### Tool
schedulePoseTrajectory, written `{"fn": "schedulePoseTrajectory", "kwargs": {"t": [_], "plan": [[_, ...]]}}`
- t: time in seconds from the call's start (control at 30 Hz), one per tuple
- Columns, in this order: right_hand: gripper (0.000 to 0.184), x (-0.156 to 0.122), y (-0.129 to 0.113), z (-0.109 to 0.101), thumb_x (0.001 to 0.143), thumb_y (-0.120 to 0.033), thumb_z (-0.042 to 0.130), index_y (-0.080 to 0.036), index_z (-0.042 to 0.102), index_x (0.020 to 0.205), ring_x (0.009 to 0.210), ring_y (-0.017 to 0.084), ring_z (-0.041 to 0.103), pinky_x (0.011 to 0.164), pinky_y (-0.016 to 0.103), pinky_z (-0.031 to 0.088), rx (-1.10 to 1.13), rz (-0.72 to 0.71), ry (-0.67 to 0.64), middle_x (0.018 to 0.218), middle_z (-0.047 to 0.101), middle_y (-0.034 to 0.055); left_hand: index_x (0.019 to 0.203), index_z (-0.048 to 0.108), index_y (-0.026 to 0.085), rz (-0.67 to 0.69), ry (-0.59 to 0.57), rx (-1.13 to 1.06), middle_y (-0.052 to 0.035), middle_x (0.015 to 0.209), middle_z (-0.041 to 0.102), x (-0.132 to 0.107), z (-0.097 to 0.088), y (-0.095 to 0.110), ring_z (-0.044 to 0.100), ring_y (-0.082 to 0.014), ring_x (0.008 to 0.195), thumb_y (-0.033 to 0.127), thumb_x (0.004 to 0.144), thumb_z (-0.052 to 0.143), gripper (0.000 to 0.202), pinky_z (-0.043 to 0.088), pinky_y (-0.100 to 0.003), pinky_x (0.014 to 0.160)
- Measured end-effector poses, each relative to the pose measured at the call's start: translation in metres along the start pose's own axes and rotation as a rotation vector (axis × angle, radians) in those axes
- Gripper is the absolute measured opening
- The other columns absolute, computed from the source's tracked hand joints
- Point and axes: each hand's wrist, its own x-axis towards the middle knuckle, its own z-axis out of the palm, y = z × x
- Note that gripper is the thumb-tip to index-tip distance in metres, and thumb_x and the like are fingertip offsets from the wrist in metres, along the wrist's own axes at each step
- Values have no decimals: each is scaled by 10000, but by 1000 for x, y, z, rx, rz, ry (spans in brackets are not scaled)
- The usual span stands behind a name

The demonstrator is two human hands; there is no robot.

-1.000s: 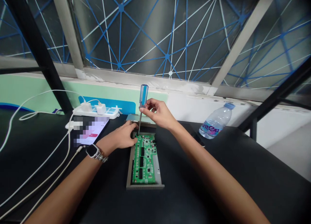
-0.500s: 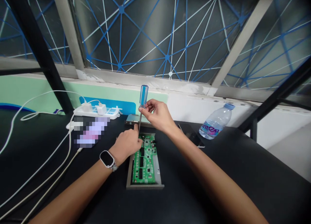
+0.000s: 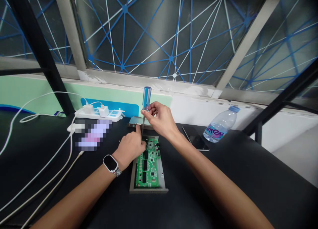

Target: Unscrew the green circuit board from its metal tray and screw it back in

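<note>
A green circuit board [image 3: 148, 164] lies in a grey metal tray-like case [image 3: 148, 190] on the black table. My right hand [image 3: 161, 119] pinches a blue-handled screwdriver [image 3: 146, 99], held upright with its tip at the board's far left corner. My left hand [image 3: 131, 145] is curled at that same corner, index finger raised beside the shaft and the other fingers resting on the case edge. A smartwatch [image 3: 110, 163] sits on my left wrist.
A white power strip [image 3: 98, 113] with chargers and white cables [image 3: 44, 162] lies at the left, with a lit phone [image 3: 90, 136] beside it. A dark phone [image 3: 196, 138] and a water bottle [image 3: 220, 124] lie to the right. A grey cover plate [image 3: 135, 122] lies behind the case.
My left hand turned from lying flat on the case's far corner to curling beside the screwdriver shaft with the index finger up. The screwdriver stayed nearly in place.
</note>
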Motion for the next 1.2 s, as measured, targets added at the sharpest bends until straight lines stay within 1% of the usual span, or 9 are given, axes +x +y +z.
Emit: {"fn": "schedulePoseTrajectory", "kwargs": {"t": [0.2,0.3,0.4,0.57,0.73,0.83,0.93,1.07,1.2], "plan": [[210,4,9,-4,840,-372,637,-199,517,832,601,124,602,571,275,442,71,6,-85,814,642,14,973,588,178,186,53,-203,-90,787,684,17,-12,-24,672,-280,734,363,869,515,225,465,-357,631],[249,6,12,-4,846,-397,639,-203,483,861,576,130,650,563,276,471,181,50,-165,841,659,18,906,630,170,321,82,-379,-87,892,691,25,-18,-35,654,-226,809,341,893,524,201,475,-325,709],[277,6,11,-4,840,-408,656,-203,472,865,603,153,690,585,283,497,261,47,-194,817,665,17,876,646,157,376,31,-513,-59,829,695,27,-23,-40,639,-186,753,310,923,493,221,473,-298,705],[296,6,1,-8,849,-428,645,-211,446,883,610,145,690,548,261,491,342,30,-143,830,672,18,875,659,148,369,48,-601,-52,832,703,25,-34,-41,632,-178,743,321,917,518,227,478,-295,709],[214,7,0,-8,893,-358,577,-214,421,918,578,113,674,544,246,501,412,56,-129,845,662,8,888,681,152,380,15,-658,-49,846,715,27,-43,-51,637,-172,767,327,883,560,212,482,-289,733],[200,6,8,-1,894,-333,565,-214,427,977,570,122,680,515,246,498,416,86,-138,860,649,13,843,676,149,352,-29,-644,-39,775,694,28,-42,-59,613,-163,706,354,858,584,225,471,-278,679],[306,2,18,11,857,-352,622,-228,414,1043,573,146,686,489,255,505,420,105,-151,842,646,6,797,664,145,326,-94,-626,-24,695,655,29,-39,-65,587,-150,648,366,831,607,230,443,-257,615],[265,-5,24,26,872,-363,599,-242,400,998,580,141,678,537,282,546,467,128,-165,819,648,-2,758,648,143,246,-190,-597,-9,631,615,29,-38,-72,551,-136,582,380,768,654,238,409,-242,550],[271,-10,26,36,878,-395,591,-246,386,975,608,142,682,564,287,559,507,134,-153,820,642,-6,747,660,150,193,-223,-563,-13,634,627,31,-40,-82,566,-145,596,402,730,673,253,426,-250,572]]}}
